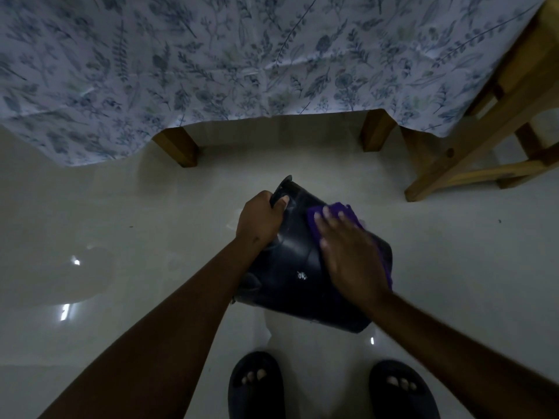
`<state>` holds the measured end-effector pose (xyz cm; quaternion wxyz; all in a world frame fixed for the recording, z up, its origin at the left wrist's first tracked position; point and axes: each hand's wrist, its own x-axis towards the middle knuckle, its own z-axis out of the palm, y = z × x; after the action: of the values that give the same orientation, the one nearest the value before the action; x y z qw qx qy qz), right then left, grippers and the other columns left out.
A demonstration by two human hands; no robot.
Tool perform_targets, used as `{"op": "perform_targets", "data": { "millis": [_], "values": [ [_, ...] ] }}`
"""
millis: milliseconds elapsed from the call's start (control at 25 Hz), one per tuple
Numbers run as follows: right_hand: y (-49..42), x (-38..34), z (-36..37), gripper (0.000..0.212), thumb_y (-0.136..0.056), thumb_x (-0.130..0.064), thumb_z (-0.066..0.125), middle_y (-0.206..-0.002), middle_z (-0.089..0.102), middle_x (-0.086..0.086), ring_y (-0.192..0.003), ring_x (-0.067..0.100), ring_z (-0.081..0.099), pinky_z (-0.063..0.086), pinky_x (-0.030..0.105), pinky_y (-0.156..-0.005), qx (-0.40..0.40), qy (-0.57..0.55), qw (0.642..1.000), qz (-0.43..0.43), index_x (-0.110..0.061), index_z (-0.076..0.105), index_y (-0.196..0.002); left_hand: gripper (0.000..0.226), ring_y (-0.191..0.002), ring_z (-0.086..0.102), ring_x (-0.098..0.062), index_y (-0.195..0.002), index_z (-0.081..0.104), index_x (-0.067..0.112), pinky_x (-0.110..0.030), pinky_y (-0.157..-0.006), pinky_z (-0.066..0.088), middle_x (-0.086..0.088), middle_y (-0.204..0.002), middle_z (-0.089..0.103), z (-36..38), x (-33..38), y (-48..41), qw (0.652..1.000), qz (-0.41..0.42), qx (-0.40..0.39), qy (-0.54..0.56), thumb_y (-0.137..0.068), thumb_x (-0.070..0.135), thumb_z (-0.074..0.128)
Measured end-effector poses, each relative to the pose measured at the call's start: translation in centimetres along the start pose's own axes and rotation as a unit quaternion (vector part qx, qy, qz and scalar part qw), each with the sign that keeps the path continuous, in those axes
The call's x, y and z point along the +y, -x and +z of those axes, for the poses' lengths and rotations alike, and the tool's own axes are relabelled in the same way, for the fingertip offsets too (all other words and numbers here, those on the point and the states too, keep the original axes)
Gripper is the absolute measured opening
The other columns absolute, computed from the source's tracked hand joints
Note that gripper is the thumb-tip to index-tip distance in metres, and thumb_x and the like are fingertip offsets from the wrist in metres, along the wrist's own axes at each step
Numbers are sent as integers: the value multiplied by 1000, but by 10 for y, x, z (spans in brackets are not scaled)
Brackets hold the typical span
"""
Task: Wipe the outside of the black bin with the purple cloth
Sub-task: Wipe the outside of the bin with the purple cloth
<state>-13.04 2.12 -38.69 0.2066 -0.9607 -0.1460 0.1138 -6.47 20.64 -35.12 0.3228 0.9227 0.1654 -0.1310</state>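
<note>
Two dark slippers (255, 385) stand just below the black bin (298, 267), tilted on the floor (121, 207). Of the hands, the left hand (261, 220) clamps its rim; the right hand (351, 252) presses the purple cloth (316, 217) flat. Wiping looks midway; a white smudge (301, 276) remains.

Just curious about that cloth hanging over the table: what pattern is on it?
The tablecloth is white with a blue-grey leaf and flower print, shown in the head view.

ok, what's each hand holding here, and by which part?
Left hand grips the black bin at its rim, thumb over the edge. Right hand lies flat, pressing the purple cloth against the bin's outer wall rather than clutching it.
</note>
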Motion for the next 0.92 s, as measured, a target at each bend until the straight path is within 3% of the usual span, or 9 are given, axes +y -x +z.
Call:
{"op": "perform_targets", "data": {
  "millis": [120, 280, 400, 480, 600, 760, 840, 920],
  "values": [
    [35, -12, 8, 50, -100, -37, 20, -159, 20, -4, -148, 21, 13, 18, 46, -118, 7, 27, 997, -77, -29, 21, -150, 34, -77, 55, -23, -98, 58, 4, -29, -67, 38, -7, -85, 59, -2, 1, -2, 1000, 15, -11, 6, -98, 35, 45],
    [-53, 6, -16, 47, -101, -33, 25, -155, 34, -2, -142, 20, 32, 28, 47, -114, 3, -80, 997, 14, -28, 27, -147, 31, -80, 58, -25, -96, 60, 4, -32, -67, 41, -10, -87, 62, -5, 14, -3, 999, -8, -32, 39, -97, 32, 46],
    [-64, 20, -14, 46, -101, -33, 25, -154, 35, -4, -140, 16, 35, 30, 41, -114, 1, -118, 993, 31, -29, 29, -147, 29, -89, 65, -27, -105, 63, 7, -37, -75, 51, -10, -98, 68, -19, 18, 8, 981, -19, -103, 165, -94, 33, 54],
    [-64, 28, -12, 46, -102, -33, 25, -155, 34, -3, -141, 16, 32, 27, 37, -115, -25, -144, 989, 35, -29, 29, -147, 34, -96, 64, -14, -122, 56, 16, -29, -82, 53, 0, -109, 66, -24, 5, 32, 973, 5, -140, 181, -93, 33, 57],
    [-70, 28, -15, 47, -102, -33, 24, -156, 32, -2, -143, 18, 29, 25, 38, -117, -18, -149, 988, 44, -28, 27, -148, 28, -83, 55, 4, -118, 52, 19, -11, -68, 40, 12, -98, 58, -14, -11, 50, 994, 51, -52, 86, -95, 35, 53],
    [-2, -11, -3, 52, -100, -36, 20, -159, 23, -1, -147, 23, 16, 17, 44, -117, 60, 11, 998, -6, -25, 19, -150, 30, -88, 58, -16, -114, 55, 12, -24, -70, 43, -1, -104, 63, -8, 12, 15, 996, 61, -48, 49, -96, 35, 50],
    [21, -18, 2, 53, -99, -39, 20, -160, 17, -2, -148, 22, 9, 12, 43, -117, 49, 21, 998, -20, -26, 15, -151, 31, -93, 61, -23, -114, 54, 9, -33, -79, 48, -7, -107, 65, -4, 20, 2, 996, 71, -51, 33, -99, 34, 45],
    [-9, -8, -6, 51, -100, -36, 23, -159, 21, -2, -148, 21, 15, 16, 45, -118, 43, 10, 999, -17, -26, 18, -150, 31, -95, 61, -26, -115, 53, 8, -36, -82, 49, -11, -109, 64, -1, 20, -2, 996, 62, -50, 33, -101, 32, 39]
  ]
}}
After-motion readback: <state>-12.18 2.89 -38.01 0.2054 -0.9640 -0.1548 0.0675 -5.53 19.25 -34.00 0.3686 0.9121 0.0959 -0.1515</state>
